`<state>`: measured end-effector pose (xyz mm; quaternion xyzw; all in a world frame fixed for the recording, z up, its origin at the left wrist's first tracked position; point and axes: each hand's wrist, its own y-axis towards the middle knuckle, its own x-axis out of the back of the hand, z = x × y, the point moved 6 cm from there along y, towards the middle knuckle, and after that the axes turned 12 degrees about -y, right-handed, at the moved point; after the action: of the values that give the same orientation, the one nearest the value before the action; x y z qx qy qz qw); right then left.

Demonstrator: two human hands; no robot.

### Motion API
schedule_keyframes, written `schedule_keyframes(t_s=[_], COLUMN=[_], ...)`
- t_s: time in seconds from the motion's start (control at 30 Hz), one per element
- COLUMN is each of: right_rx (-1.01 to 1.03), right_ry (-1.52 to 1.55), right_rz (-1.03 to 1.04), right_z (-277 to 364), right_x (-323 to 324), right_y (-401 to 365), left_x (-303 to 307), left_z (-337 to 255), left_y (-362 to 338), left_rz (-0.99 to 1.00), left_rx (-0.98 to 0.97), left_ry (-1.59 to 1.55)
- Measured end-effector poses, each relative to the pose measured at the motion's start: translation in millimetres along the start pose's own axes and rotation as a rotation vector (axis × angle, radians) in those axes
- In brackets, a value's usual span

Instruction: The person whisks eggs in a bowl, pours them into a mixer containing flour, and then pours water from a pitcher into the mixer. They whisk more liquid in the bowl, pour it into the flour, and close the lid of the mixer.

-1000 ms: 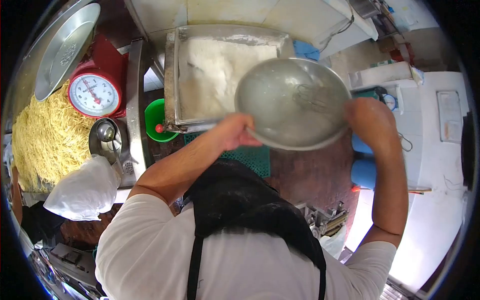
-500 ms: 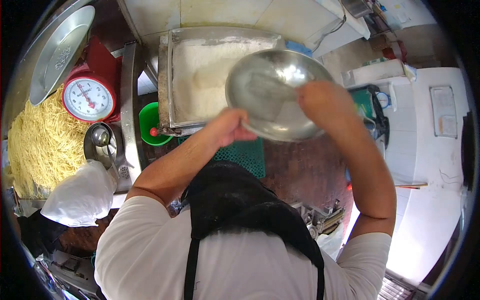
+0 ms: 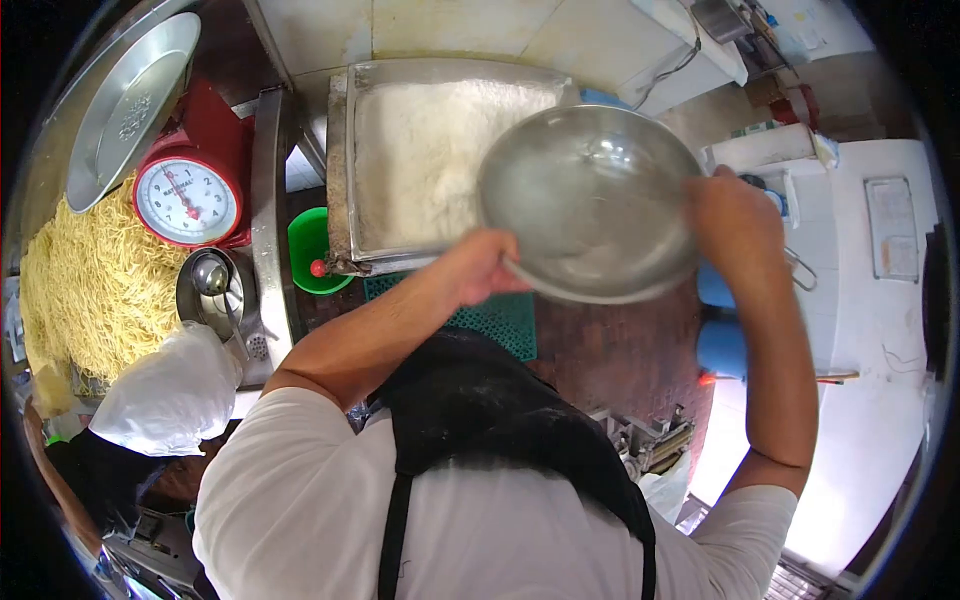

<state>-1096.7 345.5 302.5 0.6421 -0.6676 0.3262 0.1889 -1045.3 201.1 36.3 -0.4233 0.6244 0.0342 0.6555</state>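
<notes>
A wide, shallow metal bowl (image 3: 590, 200) is tilted in front of me, its inside toward the camera. My left hand (image 3: 480, 268) is closed on the bowl's lower left rim, thumb near the edge. At the opposite side, my right hand (image 3: 735, 225) is closed at the right rim, slightly blurred, and its fingertips are partly hidden. Behind and left of the bowl lies a rectangular metal tray (image 3: 348, 170) holding white powder like flour (image 3: 420, 150). The bowl covers the tray's right part. No contents stand out inside the bowl.
To the left, yellow noodles (image 3: 90, 290) lie beside a red scale (image 3: 190, 195) with a metal pan, a pot (image 3: 215, 300) with a ladle, and a white plastic bag (image 3: 170, 390). A green bucket (image 3: 315, 250) stands beside the tray. Another person's arm (image 3: 60, 480) shows at lower left.
My right hand has moved from over the bowl's inside out to its right rim. The bowl has shifted a little right and down. My left hand has stayed on the rim.
</notes>
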Motion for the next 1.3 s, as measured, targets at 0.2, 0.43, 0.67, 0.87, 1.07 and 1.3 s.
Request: schedule_keyframes(t_s=[0.2,0.43,0.67,0.87,1.07,1.3], right_rx=[-0.055,0.006,0.024,0.02,-0.066,-0.09], right_ry=[0.001,-0.104,-0.13,-0.168,-0.077,0.086], right_rz=[0.151,0.126,-0.155,-0.132,-0.089,0.11], right_z=[-9,16,48,46,20,-26], right_x=[28,70,127,131,94,2], right_y=[10,38,44,43,45,11], left_x=[-1,-6,-36,-26,-19,-21], left_z=[5,9,23,20,11,62], left_y=[6,26,38,46,40,68], left_rz=[0.091,0.311,0.43,0.393,0.337,0.202], left_rx=[-0.007,0.018,0.073,0.135,0.083,0.329], left_ry=[-0.132,-0.348,-0.512,-0.513,-0.421,-0.352])
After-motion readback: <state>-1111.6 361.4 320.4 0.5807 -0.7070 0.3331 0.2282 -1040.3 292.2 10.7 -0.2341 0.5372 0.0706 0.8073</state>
